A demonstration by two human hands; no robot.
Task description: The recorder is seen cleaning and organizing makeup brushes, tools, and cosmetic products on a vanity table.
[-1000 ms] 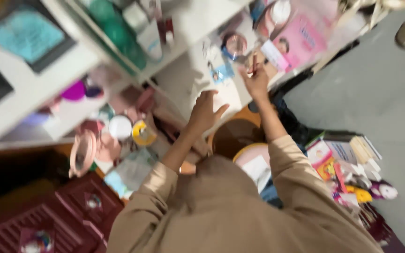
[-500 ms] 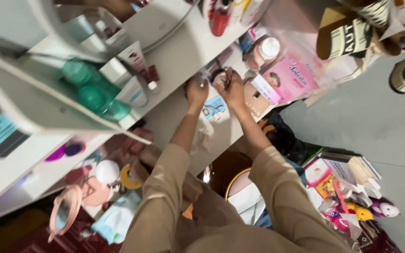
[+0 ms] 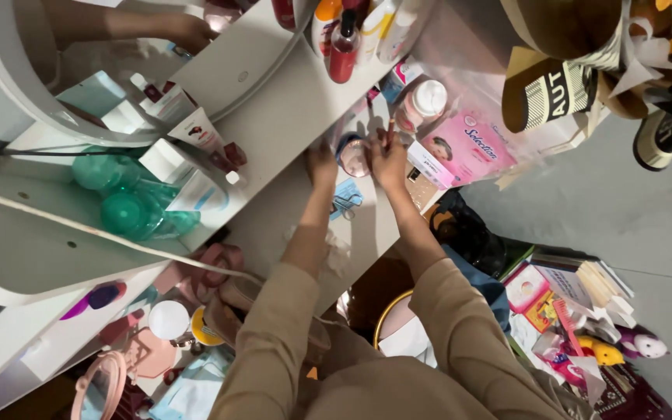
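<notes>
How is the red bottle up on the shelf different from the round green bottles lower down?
The red bottle is slim with a dark cap, while the green bottles are fat and round. The red bottle is set among other bottles near the mirror; the green bottles sit together on a lower shelf. Neither is touched by the left hand or right hand.

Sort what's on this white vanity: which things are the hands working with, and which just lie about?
In hand:
left hand at round compact
right hand holding thin stick

Lying about:
pink box
red bottle
green bottles
white-capped jar
</notes>
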